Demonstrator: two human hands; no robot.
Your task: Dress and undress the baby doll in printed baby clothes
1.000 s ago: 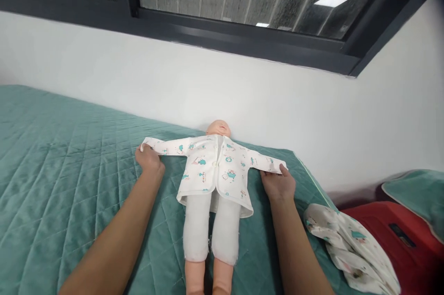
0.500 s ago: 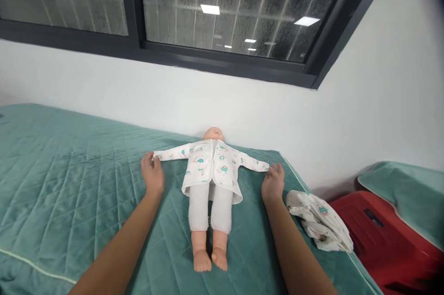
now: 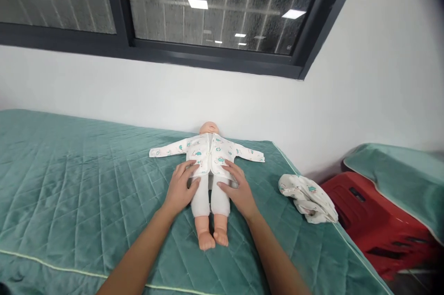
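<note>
A baby doll (image 3: 210,128) lies on its back, its head toward the wall and bare feet toward me. It wears a white printed jacket (image 3: 211,149), sleeves spread out to both sides, over white legs. At the jacket's lower left side is my left hand (image 3: 181,186), fingers spread over the hem and thumb by the doll's thigh. My right hand (image 3: 240,188) mirrors it at the lower right side, fingers apart on the hem. Neither hand visibly grips the cloth.
The doll rests on a green quilted bed cover (image 3: 104,202). To the right, a crumpled white printed cloth (image 3: 308,199) lies at the cover's edge. Beyond it stands a red plastic chair (image 3: 374,216) with green fabric (image 3: 402,170) over it. A white wall (image 3: 156,94) and dark-framed window rise behind.
Both hands have moved inward from the sleeve ends to the jacket's lower sides. The doll stays on its back with its sleeves spread. The camera view has shifted slightly.
</note>
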